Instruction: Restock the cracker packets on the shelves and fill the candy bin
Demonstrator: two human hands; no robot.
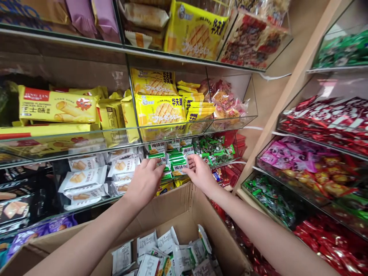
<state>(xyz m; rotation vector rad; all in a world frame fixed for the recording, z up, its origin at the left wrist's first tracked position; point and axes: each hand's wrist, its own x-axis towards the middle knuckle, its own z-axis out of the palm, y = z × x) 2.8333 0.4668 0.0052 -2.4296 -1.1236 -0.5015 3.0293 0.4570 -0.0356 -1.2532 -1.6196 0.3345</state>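
Observation:
Small green-and-white snack packets (178, 163) stand in rows in a clear bin on the lower shelf. At their left side is my left hand (147, 178), its fingers bent over the packet edges and its fingertips partly hidden. My right hand (199, 172) grips the right edge of the front packets with thumb and curled fingers. Between the two hands, the packets sit upright, close together. Below my forearms an open cardboard box (169, 205) holds several loose packets (178, 253) of a similar green-and-white kind.
White wafer packets (86, 180) lie left of my left hand. Green-wrapped candies (215, 147) fill the compartment on the right. Above hangs a shelf with yellow waffle packets (161, 111) behind a clear front panel. A wooden upright (283, 92) separates the candy bins on the right.

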